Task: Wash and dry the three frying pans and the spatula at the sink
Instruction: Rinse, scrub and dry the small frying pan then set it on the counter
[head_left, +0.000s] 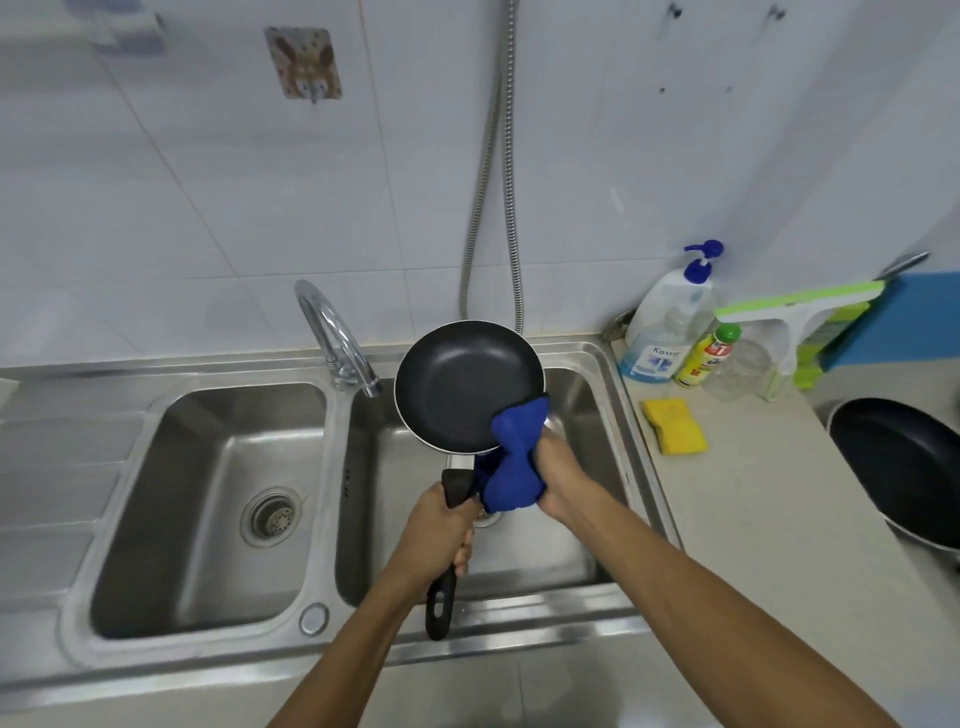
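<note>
Left hand (436, 525) grip clamped round handle of small frying pan (467, 384) held over right basin of sink (618, 374), right hand (558, 475) pinching blue cloth (514, 457) against rim: drying apparently underway; second pan (898, 467) at surface's right edge, third pan and spatula unseen.

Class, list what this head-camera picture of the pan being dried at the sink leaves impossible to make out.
- Second frying pan: cut off by the right edge.
- Right basin's drain: mostly hidden behind the blue cloth in the right hand.
- Small frying pan underside: faces away.
- Third pan, spatula: not in view.
</note>
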